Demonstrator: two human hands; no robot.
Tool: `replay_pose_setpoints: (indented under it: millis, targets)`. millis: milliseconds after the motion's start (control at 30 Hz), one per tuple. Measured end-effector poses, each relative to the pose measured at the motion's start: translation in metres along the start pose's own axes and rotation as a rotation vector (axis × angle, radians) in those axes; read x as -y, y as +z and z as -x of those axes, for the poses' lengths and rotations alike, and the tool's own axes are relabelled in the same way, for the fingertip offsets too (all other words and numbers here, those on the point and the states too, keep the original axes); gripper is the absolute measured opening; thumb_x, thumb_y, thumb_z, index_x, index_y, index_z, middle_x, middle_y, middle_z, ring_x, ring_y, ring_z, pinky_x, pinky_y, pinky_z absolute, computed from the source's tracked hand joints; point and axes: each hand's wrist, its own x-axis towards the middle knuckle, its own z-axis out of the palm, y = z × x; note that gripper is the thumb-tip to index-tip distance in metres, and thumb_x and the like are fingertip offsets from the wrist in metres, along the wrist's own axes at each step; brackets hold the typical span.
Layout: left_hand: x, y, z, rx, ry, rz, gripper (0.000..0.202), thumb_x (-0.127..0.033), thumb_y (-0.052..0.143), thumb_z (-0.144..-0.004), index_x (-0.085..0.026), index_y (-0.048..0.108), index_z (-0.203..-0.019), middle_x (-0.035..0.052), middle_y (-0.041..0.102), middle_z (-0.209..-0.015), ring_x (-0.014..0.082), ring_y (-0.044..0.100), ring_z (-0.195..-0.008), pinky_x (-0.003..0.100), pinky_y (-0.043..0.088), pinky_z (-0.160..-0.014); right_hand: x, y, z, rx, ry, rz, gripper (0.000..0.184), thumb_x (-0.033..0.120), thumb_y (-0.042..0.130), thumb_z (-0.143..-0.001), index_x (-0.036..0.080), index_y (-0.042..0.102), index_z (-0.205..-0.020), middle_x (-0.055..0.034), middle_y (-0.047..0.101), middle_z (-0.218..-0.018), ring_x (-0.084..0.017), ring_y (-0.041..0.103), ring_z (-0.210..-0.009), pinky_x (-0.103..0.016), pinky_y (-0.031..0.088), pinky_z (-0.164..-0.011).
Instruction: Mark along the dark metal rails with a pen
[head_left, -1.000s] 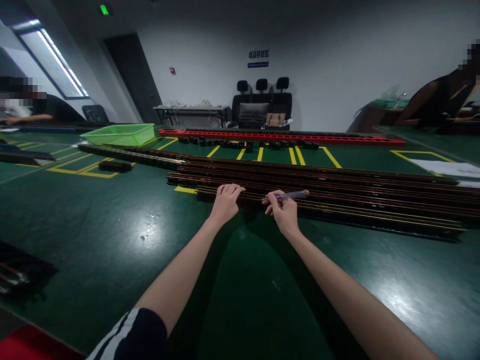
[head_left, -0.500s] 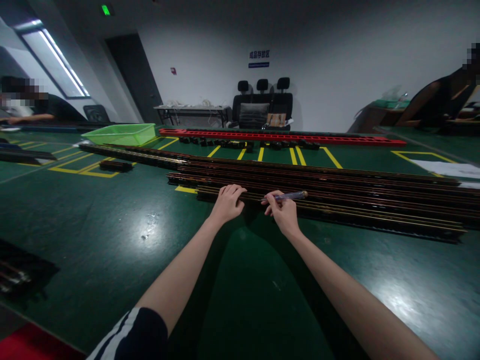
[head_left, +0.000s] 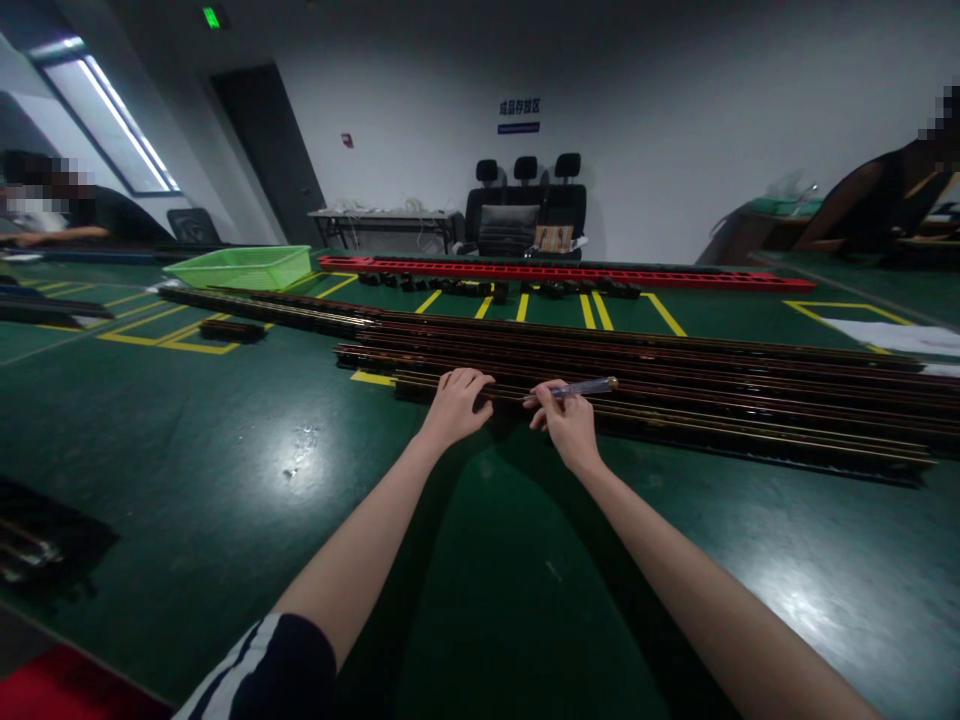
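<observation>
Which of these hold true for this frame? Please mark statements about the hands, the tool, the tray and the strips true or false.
1. The right hand holds a slim blue-handled tool. True.
2. The left hand rests on the nearest long dark metal rail. True.
3. The shallow green plastic tray sits right of both hands. False: the tray sits far left, beyond the rails.
4. The long red perforated strip lies nearer than the dark rails. False: the strip lies behind them.

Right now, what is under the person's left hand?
The left hand rests on the nearest long dark rail on the green table, near the rail's left end, fingers curled over it. The stretch beneath the palm is covered. Beside it the right hand holds a blue-handled tool.
</observation>
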Motion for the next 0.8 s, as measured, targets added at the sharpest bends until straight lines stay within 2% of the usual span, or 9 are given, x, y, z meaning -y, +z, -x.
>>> replay_pose_setpoints:
  millis: [800]
  targets:
    - [-0.0017, 0.0019, -0.0010, -0.007, 0.004, -0.042, 0.030, -0.021, 0.047, -0.086, -0.015, 0.057, -0.114, 0.0082, 0.062, -0.111, 0.0221, 0.052, -0.110, 0.039, 0.034, -0.100, 0.0026, -0.0004, 0.0008, 0.008, -0.009, 0.032, 0.044, 0.059, 0.052, -0.081, 0.016, 0.057, -0.080, -0.0079, 0.069, -0.073, -0.013, 0.058, -0.045, -0.024, 0.044, -0.044]
